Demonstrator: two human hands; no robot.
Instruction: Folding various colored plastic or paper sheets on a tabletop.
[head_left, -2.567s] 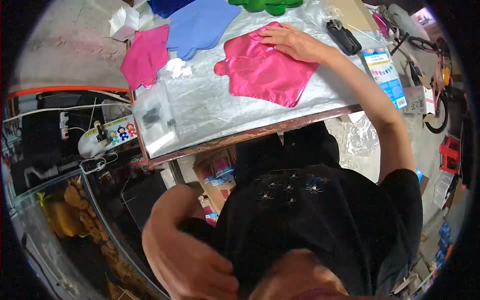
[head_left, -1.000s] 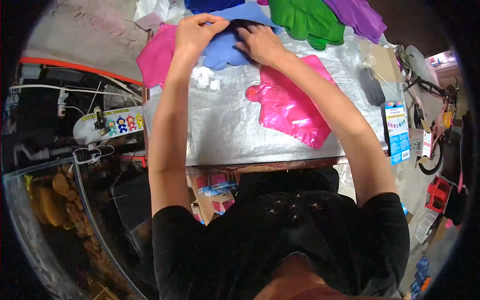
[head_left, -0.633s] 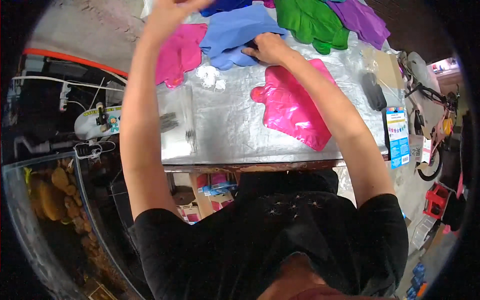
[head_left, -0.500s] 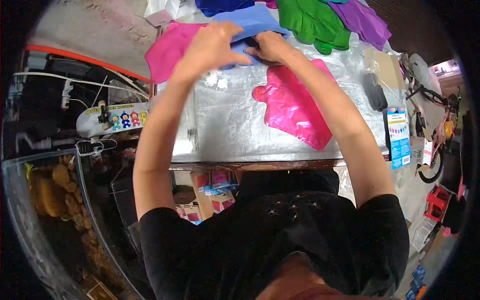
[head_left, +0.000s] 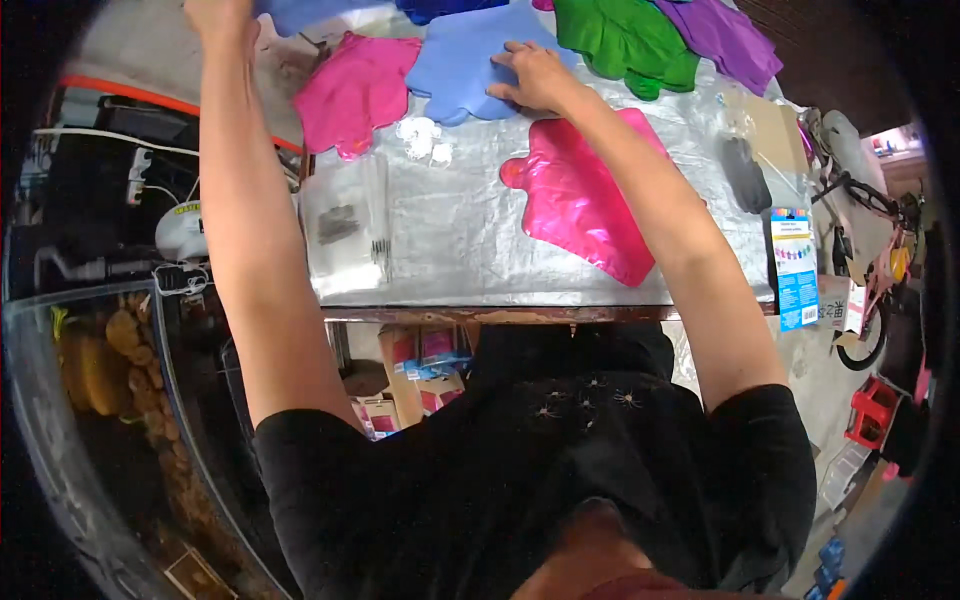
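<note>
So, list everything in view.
Glossy sheet: one, pink, right of centre
Other sheets: at least six, magenta, light blue, dark blue, green, purple, mostly far side
Loose bits: several, white, table's left half
Plastic bags: count unclear, clear, near left
Package: one, blue and white, table's right
Elongated object: one, black, table's right
Cardboard: one, tan, table's right
Table: one, silver cover, centre
Skateboard: one, white, left
Tank: one, clear, lower left
Bicycle: one, pink, right
Stool: one, red, right
Left hand: one, bare, top left
Right hand: one, bare, on light blue sheet
</note>
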